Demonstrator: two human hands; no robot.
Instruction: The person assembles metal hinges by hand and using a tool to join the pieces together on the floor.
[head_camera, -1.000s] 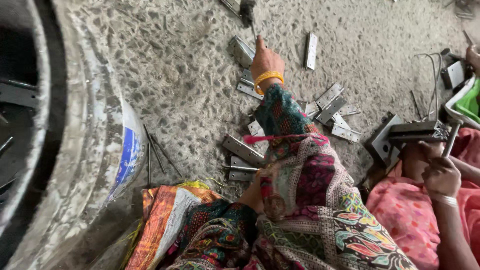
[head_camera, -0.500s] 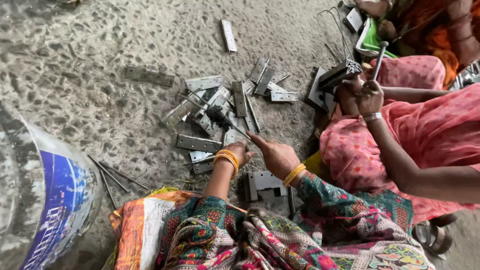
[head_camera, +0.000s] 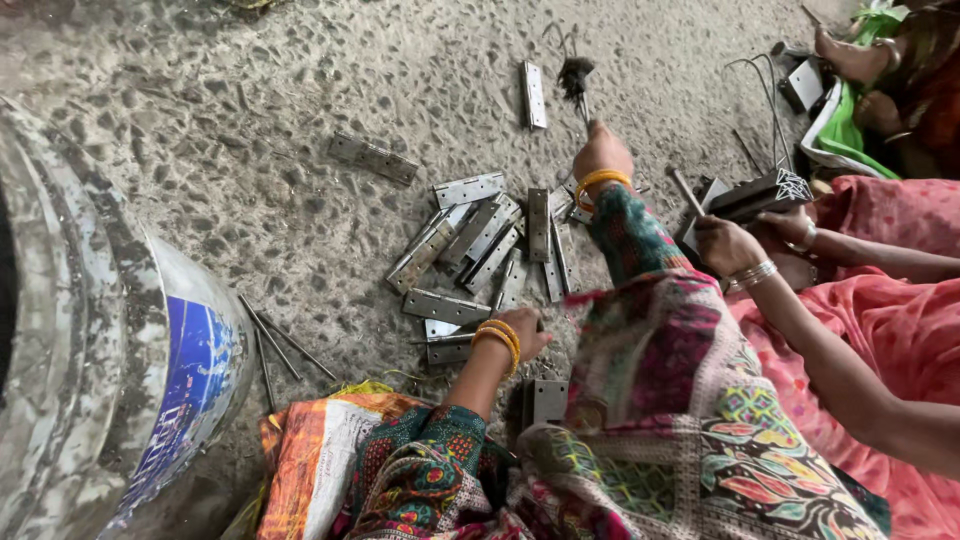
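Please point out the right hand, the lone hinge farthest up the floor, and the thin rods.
right hand (head_camera: 601, 152), head view, back of the hand
lone hinge (head_camera: 534, 95), head view, middle of the plate
rods (head_camera: 272, 345), head view, mid-shaft

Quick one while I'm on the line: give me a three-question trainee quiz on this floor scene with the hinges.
1. True or false: the right hand reaches out past the hinge pile.
2. What does the left hand rest on? A) a hinge B) a green bag C) the drum
3. Fill in: thin metal rods lie on the floor beside the ___.

Key: 1 true. 2 A, a hinge near the lap. 3 drum.
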